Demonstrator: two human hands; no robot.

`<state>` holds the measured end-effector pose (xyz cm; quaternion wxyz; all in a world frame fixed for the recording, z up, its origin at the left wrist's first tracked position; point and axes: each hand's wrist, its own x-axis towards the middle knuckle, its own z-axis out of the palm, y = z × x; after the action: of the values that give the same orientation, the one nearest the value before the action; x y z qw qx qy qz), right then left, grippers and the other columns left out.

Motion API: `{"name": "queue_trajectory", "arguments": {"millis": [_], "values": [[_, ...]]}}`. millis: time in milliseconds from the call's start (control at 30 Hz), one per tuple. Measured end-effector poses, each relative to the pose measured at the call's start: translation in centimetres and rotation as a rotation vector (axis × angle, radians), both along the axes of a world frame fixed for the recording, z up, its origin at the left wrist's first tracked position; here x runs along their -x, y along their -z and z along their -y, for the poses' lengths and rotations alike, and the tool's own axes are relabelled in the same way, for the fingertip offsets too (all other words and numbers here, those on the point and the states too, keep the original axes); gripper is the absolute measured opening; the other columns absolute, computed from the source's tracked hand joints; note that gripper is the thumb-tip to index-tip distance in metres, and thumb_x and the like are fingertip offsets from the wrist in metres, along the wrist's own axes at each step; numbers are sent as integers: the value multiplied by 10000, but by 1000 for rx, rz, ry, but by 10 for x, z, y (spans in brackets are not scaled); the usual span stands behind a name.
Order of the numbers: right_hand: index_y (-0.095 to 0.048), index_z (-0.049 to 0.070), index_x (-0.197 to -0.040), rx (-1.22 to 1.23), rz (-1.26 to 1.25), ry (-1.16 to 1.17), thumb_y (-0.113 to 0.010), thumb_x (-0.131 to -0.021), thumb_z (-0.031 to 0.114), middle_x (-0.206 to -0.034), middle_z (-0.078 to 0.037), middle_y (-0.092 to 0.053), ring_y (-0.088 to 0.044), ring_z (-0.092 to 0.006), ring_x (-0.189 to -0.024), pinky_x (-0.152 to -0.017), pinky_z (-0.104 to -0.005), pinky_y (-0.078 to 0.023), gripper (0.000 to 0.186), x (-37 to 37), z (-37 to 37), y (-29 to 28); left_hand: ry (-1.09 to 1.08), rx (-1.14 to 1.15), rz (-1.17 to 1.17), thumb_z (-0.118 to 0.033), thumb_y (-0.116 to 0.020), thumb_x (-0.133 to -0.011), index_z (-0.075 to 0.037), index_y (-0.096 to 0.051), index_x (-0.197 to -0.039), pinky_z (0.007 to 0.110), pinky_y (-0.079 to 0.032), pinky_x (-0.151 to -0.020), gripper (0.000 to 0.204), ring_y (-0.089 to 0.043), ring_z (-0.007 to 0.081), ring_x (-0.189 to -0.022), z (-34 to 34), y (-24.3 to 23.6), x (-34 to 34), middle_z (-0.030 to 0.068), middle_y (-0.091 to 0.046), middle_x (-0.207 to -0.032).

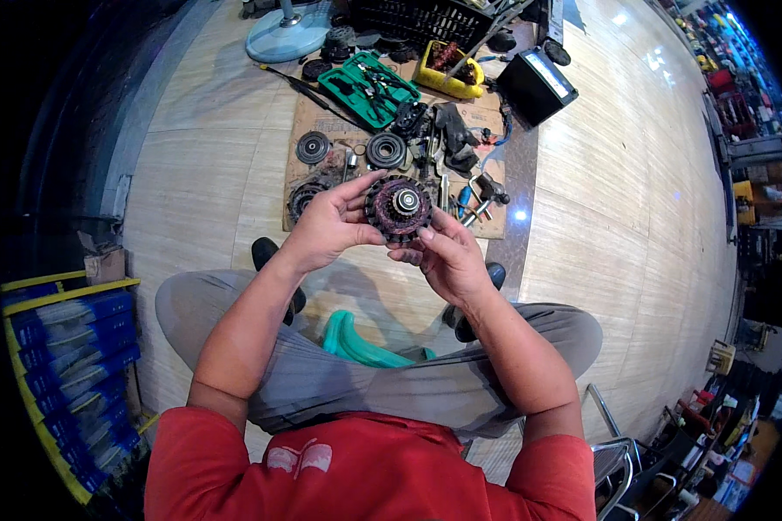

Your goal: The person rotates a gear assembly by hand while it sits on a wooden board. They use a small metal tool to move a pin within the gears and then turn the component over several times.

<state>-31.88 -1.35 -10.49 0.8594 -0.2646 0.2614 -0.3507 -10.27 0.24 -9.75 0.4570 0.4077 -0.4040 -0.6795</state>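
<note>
— Inspection, I'd say: the person sits on a low green stool (356, 340) and holds a round motor stator (399, 208) up in front of the knees, above the cardboard sheet (313, 117) on the floor.

— How are the fingers set?

— The left hand (328, 227) is curled round the stator's left rim, thumb on top. The right hand (443, 257) pinches its lower right edge, thumb on the face. Both grasp it; neither is released.

— What does the next move call for?

— My guess: a slow turn between the fingertips, keeping the grip on the rim and off the windings.

— And the part itself?

— Dark, ring-shaped, with reddish-brown copper coils around a pale metal hub. It looks dusty and worn.

— Anything nearby?

— Similar round parts (386, 149) lie on the cardboard, with a green tool tray (369, 87) and a yellow bin (447, 71) further off.
</note>
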Motion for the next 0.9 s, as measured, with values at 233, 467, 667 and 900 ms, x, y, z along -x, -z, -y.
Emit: {"name": "queue_trajectory", "arguments": {"millis": [233, 467, 667, 900], "values": [[-431, -31, -1352, -20, 6, -8, -583, -945, 138, -1197, -136, -604, -654, -238, -985, -845, -369, -564, 466, 0, -1, 2, -11, -39, 23, 134, -703, -744, 8, -341, -1472, 288, -525, -914, 823, -604, 155, -1099, -1, -4, 0, 103, -589, -1285], [-468, -40, -1292, -67, 5, -5, -611, -923, 152, -1152, -164, -624, -661, -253, -966, -861, -374, -555, 440, 0, -2, 5, 3, -74, 42, 125, -712, -732, 2, -346, -1472, 296, -522, -923, 835, -575, 179, -1157, 0, 0, 0, 105, -533, -1351], [-440, -24, -1342, -53, -4, 14, -579, -926, 92, -1181, -137, -613, -652, -238, -988, -830, -362, -569, 454, -1, -2, 2, 18, -66, 14, 121, -731, -704, -10, -334, -1482, 312, -503, -963, 883, -550, 198, -1205, 0, 1, 0, 111, -502, -1391], [-465, -31, -1317, -1, -31, 32, -603, -911, 139, -1171, -140, -623, -646, -243, -1003, -823, -358, -560, 462, -1, -2, 2, 35, -16, 52, 133, -716, -727, -44, -336, -1493, 298, -503, -954, 873, -575, 156, -1144, 0, -5, 2, 92, -557, -1326]]}}
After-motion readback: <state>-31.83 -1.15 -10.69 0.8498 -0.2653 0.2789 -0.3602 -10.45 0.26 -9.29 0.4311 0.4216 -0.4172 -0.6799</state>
